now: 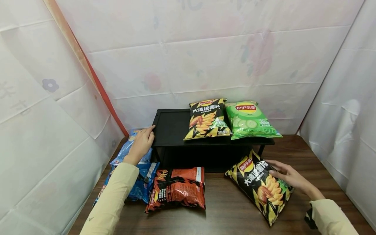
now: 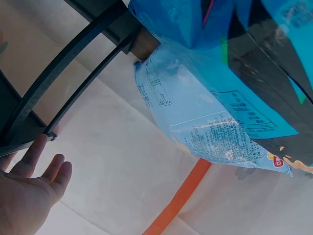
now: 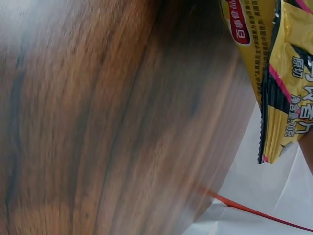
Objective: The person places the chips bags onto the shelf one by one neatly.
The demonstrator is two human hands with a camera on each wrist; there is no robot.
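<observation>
My left hand (image 1: 141, 143) touches the left edge of the black shelf (image 1: 170, 127), its fingers fairly straight; the left wrist view shows this hand (image 2: 34, 188) against the frame's corner. On the right, my right hand (image 1: 289, 178) grips the side of a black and yellow chip bag (image 1: 261, 186), which is tilted in front of the shelf. Part of that bag (image 3: 288, 93) appears over the wood in the right wrist view, where the fingers cannot be made out. Another black and yellow bag (image 1: 207, 120) and a green bag (image 1: 248, 120) lie side by side on the shelf top.
A red bag (image 1: 179, 189) lies on the wooden table (image 1: 223, 215) before the shelf. Blue bags (image 1: 142, 184) are at the left, under and beside my left forearm, with a light blue one (image 2: 195, 107) among them. White cloth (image 1: 205, 65) hangs behind and on both sides.
</observation>
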